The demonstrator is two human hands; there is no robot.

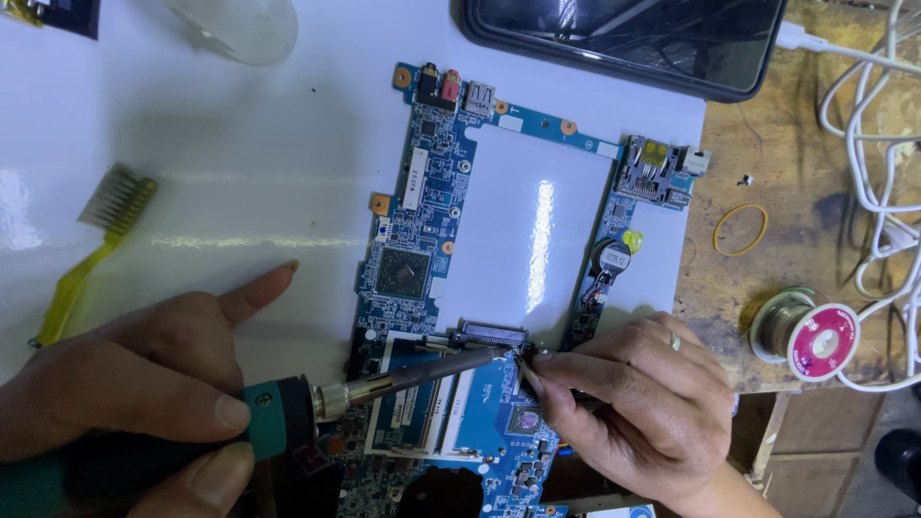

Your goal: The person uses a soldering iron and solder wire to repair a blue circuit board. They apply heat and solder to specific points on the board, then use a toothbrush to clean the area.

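Left hand (125, 384) closed around a green-handled soldering iron (288, 408), index finger extended; the iron's tip meets a blue circuit board (432, 240) near a black connector (494, 336). Right hand (633, 408) pinches thin tweezers (530, 369) at the same point. The board lies on a white sheet (240, 144). Beside it: a yellow brush (96, 240), a solder spool (815, 338), a rubber band (740, 229), white cables (878, 144) and a dark phone (624, 38).

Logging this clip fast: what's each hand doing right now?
Left hand: closed on the soldering iron, index finger out.
Right hand: pinching thin tweezers at the circuit board.
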